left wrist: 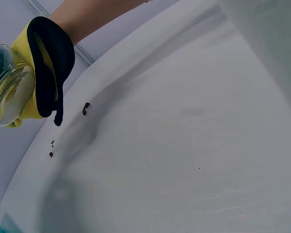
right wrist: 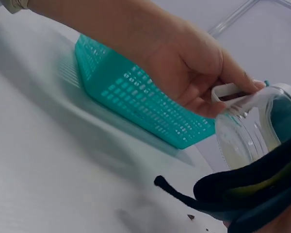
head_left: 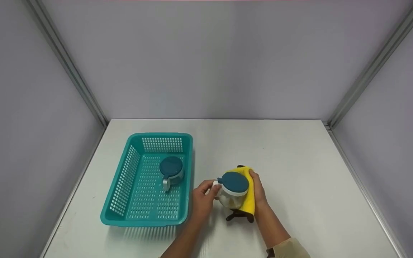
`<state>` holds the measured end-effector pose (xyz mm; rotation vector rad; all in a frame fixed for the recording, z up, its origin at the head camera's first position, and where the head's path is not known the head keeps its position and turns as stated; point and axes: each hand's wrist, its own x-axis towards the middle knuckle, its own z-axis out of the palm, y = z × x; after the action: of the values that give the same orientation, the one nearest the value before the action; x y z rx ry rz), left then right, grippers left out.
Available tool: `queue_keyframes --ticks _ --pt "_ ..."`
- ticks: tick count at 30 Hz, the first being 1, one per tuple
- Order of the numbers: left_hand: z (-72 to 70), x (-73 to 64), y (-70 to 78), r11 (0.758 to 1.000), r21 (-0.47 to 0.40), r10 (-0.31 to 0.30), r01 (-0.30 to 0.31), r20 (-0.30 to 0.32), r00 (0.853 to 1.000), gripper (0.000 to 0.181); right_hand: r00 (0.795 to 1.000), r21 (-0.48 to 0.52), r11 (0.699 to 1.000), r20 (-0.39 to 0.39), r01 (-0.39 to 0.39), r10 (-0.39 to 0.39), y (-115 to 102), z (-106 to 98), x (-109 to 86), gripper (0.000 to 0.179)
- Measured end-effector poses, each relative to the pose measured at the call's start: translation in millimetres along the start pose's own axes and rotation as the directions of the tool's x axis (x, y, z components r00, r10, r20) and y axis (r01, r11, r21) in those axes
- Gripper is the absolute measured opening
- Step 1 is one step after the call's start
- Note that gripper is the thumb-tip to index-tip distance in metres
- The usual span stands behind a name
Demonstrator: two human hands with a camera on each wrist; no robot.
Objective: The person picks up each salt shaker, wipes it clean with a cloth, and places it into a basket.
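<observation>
A clear glass jar [head_left: 231, 200] with a dark blue lid [head_left: 234, 181] and a white handle is held above the white table, tilted slightly. My left hand [head_left: 203, 200] grips its handle [right wrist: 226, 91] between thumb and fingers. On the jar's other side, my right hand [head_left: 259, 188] presses a yellow cloth [head_left: 250, 197] with a dark trim round the glass. The cloth's dark edge [left wrist: 59, 56] hangs down in folds below the jar. Most of the right hand's fingers are hidden behind the cloth.
Left of the hands stands a teal perforated basket [head_left: 148, 223]. In it sits a second lidded jar [head_left: 171, 166] with its handle toward me. Small dark specks [left wrist: 86, 108] lie on the table [head_left: 310, 179]. Grey walls [head_left: 206, 64] enclose the back and sides.
</observation>
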<state>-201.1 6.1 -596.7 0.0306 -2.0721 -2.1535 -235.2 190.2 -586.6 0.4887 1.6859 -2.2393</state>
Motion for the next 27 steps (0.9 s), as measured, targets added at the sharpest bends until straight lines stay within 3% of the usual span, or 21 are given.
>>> queue_keyframes --ticks 6,11,13,19,24,27 --pt "2.5 -3.1 12.1 0.999 0.008 0.045 -0.045 -0.075 0.996 0.011 0.999 0.169 0.985 0.029 -0.027 0.022 8 7 -11.6 0.069" --pt "2.4 -11.1 32.3 0.992 -0.003 0.129 -0.13 -0.092 0.987 0.012 0.999 0.278 0.96 0.042 -0.024 0.013 13 16 -20.4 0.067" --pt "2.4 -13.1 34.0 0.989 0.006 0.151 -0.151 -0.101 0.983 0.012 0.999 0.298 0.954 0.022 -0.028 0.023 15 20 -22.8 0.065" --pt "4.8 -15.5 33.5 0.988 0.038 0.153 -0.149 -0.107 0.982 0.013 0.999 0.366 0.93 -0.037 -0.012 0.028 21 26 -25.8 0.063" --pt "6.6 -10.0 14.2 0.994 0.08 0.083 -0.079 -0.06 0.995 0.017 0.997 0.413 0.911 -0.066 0.004 0.026 17 22 -26.6 0.059" --pt "5.3 -8.1 7.6 0.992 0.088 0.095 -0.093 -0.016 0.995 0.022 0.997 0.448 0.894 -0.072 0.025 0.008 11 19 -24.8 0.058"
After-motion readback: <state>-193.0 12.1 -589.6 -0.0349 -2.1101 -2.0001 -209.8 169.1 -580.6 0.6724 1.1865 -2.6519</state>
